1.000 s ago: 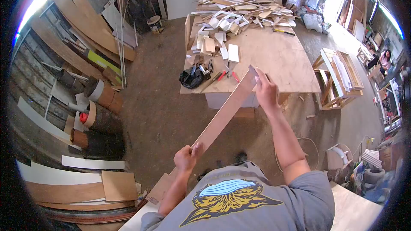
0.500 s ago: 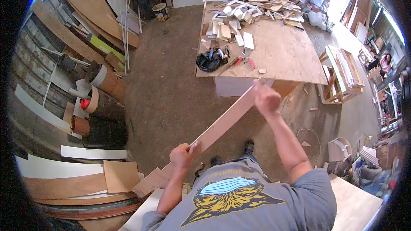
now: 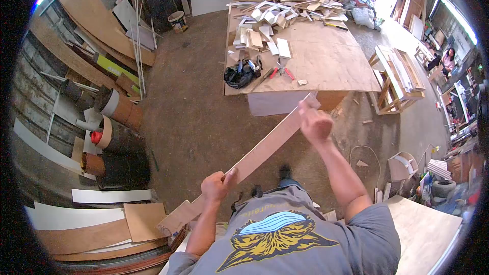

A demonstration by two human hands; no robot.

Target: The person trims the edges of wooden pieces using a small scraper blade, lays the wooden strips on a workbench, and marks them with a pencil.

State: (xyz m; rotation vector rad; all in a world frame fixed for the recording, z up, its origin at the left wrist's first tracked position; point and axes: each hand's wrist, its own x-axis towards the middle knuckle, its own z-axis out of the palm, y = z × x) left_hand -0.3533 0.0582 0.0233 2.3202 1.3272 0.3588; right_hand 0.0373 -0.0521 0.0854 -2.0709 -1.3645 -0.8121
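Note:
A long, narrow wooden board point(image 3: 267, 148) slants across the front of my body, its far end up and to the right. My left hand point(image 3: 216, 185) is closed around it toward the lower end, thumb on its face. Near the far end, my right hand point(image 3: 316, 123) is closed with curled fingers against the board, and the tip shows just past them. Whether anything small is also in the right fingers is hidden.
Ahead stands a plywood-topped table point(image 3: 326, 66) with a heap of wood offcuts point(image 3: 285, 5), a black plastic bag point(image 3: 240, 74) and red-handled pliers point(image 3: 289, 73). Sheets point(image 3: 97, 229) lie at lower left. A wooden frame stand point(image 3: 400, 79) is at right; a person point(image 3: 447, 62) sits beyond.
The view has shifted slightly, so the table appears further left. Both hands stay on the board; my right hand is less blurred, and more of the board's far tip shows.

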